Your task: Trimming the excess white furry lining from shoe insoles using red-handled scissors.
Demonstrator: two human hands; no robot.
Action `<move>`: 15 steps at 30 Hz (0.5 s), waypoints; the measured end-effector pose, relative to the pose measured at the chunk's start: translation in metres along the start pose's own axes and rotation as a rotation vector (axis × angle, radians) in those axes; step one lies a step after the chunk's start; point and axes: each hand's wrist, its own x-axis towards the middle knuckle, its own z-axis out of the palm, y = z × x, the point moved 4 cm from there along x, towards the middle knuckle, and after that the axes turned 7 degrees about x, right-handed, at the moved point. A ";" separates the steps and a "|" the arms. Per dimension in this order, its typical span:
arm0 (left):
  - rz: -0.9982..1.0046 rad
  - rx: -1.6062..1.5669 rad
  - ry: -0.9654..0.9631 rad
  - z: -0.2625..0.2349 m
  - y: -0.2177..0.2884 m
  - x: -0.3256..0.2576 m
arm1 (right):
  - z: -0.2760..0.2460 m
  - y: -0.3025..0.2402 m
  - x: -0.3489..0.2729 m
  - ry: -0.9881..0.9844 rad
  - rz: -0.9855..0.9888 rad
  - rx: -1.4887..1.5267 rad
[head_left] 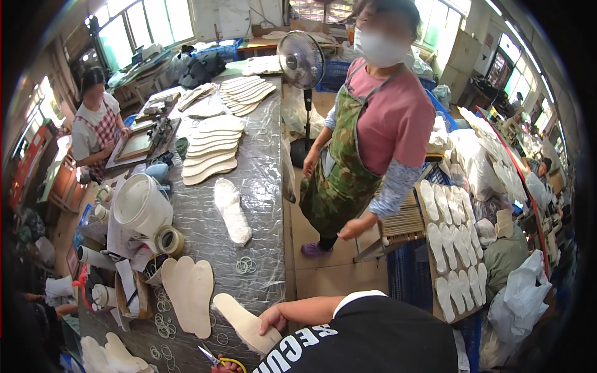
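Observation:
My right hand (272, 321) grips the heel end of a cream insole (237, 314) at the table's near right edge. The insole's rounded front end points up and left. At the lower edge, partly cut off, my left hand (225, 368) is closed at the yellow handles of a pair of scissors (210, 355), whose blades point up and left. A group of larger cream sole-shaped pieces (188, 298) lies just left of the held insole. Loose pale rubber bands (165, 326) are scattered beside them, and another bunch of bands (246, 266) lies farther up.
The plastic-covered table (261, 186) carries stacked insoles (211, 149), a white fluffy insole (232, 211), a white bucket (142, 202) and tape rolls (169, 240). A co-worker in a camouflage apron (342, 186) stands across the aisle, near a fan (302, 59). Rows of insoles (457, 248) lie at right.

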 end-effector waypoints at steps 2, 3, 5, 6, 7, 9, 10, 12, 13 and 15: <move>0.007 -0.003 0.002 0.000 -0.002 0.000 | 0.000 0.001 -0.001 0.008 0.007 0.001; 0.012 -0.004 0.004 0.000 -0.003 0.000 | 0.002 0.001 -0.001 0.003 0.002 0.004; 0.022 -0.007 0.007 0.000 -0.005 -0.001 | 0.009 0.000 -0.004 -0.001 -0.001 0.007; 0.030 -0.008 0.011 -0.001 -0.005 -0.002 | 0.027 0.000 -0.011 0.077 0.009 0.003; 0.037 -0.009 0.014 -0.001 -0.006 -0.004 | 0.036 -0.001 -0.014 0.154 0.019 -0.002; 0.034 -0.008 0.014 0.002 -0.007 -0.001 | 0.007 0.001 -0.005 0.094 0.002 0.008; 0.033 -0.008 0.015 0.003 -0.008 0.000 | 0.002 0.001 -0.002 0.032 -0.009 0.018; 0.035 -0.007 0.019 0.004 -0.008 0.000 | -0.006 0.001 0.000 0.038 -0.011 0.013; 0.038 -0.006 0.022 0.004 -0.008 0.000 | -0.008 0.001 0.001 0.044 -0.009 0.007; 0.042 -0.005 0.028 0.005 -0.009 -0.001 | -0.010 0.001 0.002 0.034 -0.007 0.003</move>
